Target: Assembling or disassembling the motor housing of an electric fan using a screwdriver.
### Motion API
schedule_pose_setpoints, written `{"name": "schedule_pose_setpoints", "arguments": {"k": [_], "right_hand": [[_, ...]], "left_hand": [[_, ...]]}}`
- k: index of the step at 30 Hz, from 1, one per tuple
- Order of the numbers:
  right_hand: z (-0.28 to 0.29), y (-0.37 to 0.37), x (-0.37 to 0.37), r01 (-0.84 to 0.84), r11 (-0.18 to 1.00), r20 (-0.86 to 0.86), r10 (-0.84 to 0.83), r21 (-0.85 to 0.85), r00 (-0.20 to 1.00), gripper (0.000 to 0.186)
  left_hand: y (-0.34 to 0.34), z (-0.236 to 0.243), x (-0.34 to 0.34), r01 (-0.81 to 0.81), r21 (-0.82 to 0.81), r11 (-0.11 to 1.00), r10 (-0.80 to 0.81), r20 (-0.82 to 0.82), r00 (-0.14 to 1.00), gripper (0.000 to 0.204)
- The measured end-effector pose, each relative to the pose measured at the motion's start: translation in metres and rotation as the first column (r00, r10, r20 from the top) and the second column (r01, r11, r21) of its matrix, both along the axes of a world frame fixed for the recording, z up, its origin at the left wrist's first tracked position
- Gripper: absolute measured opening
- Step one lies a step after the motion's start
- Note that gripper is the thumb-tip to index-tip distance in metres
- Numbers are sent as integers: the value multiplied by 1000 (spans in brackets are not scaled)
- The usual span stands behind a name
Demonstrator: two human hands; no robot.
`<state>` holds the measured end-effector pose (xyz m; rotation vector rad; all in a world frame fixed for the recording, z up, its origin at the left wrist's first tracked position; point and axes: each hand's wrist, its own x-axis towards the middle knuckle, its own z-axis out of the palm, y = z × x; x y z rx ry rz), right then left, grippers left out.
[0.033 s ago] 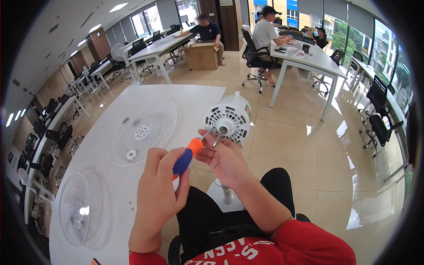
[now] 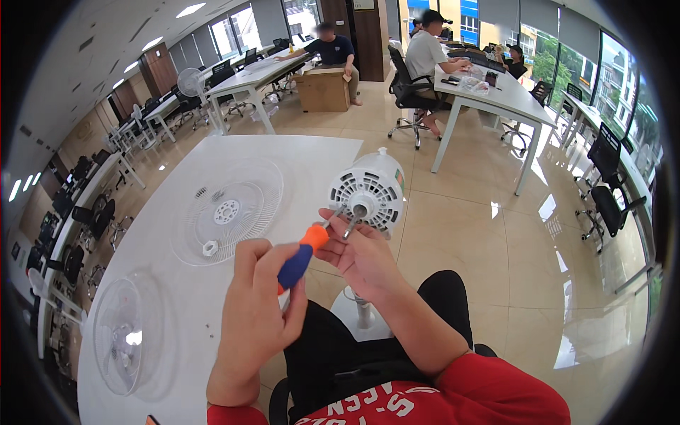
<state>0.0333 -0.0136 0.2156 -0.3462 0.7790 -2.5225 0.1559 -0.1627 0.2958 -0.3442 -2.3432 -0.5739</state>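
A white fan motor point(image 2: 380, 173) with a slotted front faces me on a stand. Its metal shaft point(image 2: 350, 228) sticks out toward me. My left hand point(image 2: 256, 312) is closed around the blue and orange handle of a screwdriver point(image 2: 296, 265). The blade reaches the lower left of the motor's front; the tip's exact contact is hard to see. Close under the shaft is my right hand point(image 2: 365, 262), palm toward me, fingers curled by the screwdriver's blade. Whatever its fingertips pinch is hidden or too small to name. The stand's white base point(image 2: 347, 315) shows between my legs.
On the white table point(image 2: 191, 319) at left lie a round wire fan grille point(image 2: 265, 205), a white plastic nut point(image 2: 210, 248), small screws point(image 2: 210, 331) and a clear fan blade point(image 2: 127, 347) with a grille. Farther off, people sit at desks, near a cardboard box point(image 2: 323, 91).
My left hand and the screwdriver have shifted very slightly to the right. My right hand keeps its place beneath the motor shaft.
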Motion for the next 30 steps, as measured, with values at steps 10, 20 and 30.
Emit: {"name": "schedule_pose_setpoints", "arguments": {"k": [10, 20, 30], "right_hand": [[6, -8, 0, 22, 998, 1, -22, 67, 1000, 49], [8, -2, -1, -2, 998, 42, -1, 66, 999, 51], [12, -8, -3, -3, 998, 103, 9, -63, 995, 48]], "left_hand": [[-24, -11, -10, -48, 86, 995, 43, 58, 997, 55], [-23, -15, -15, 291, 16, 956, -290, -49, 956, 64], [-13, -17, -10, 98, 186, 978, -114, 80, 990, 55]]}}
